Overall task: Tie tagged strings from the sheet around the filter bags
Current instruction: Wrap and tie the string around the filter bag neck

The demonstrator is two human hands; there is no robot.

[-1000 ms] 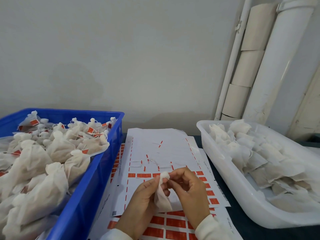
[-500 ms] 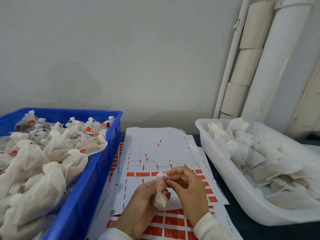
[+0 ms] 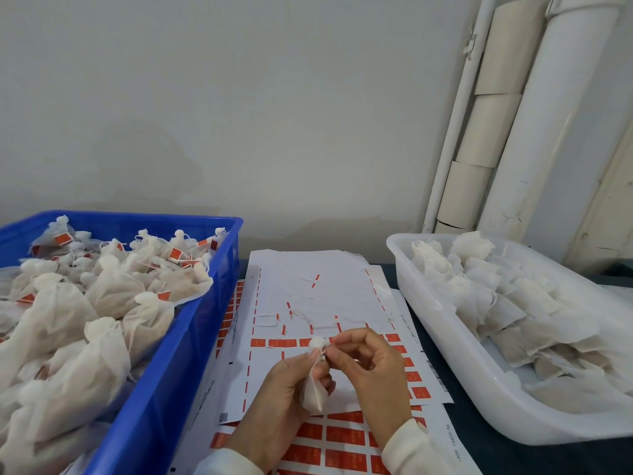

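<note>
My left hand (image 3: 287,389) grips a small white filter bag (image 3: 313,392) by its gathered neck, above the tag sheet. My right hand (image 3: 370,368) pinches a thin white string at that neck, fingers curled close to the bag's bunched top. Under both hands lies the white sheet (image 3: 318,293) with red tags (image 3: 274,342) and loose strings still stuck to it. More red-tag sheets lie beneath it. Whether a tag hangs from the pinched string is hidden by my fingers.
A blue crate (image 3: 185,354) at the left holds several tied bags with red tags. A white tub (image 3: 442,323) at the right holds several untied filter bags. White pipes (image 3: 534,138) and cardboard rolls stand against the wall behind the tub.
The bag's open top has been drawn into a tight bunch. My right hand's fingers have shifted closer to the neck, and both hands have stayed over the sheet.
</note>
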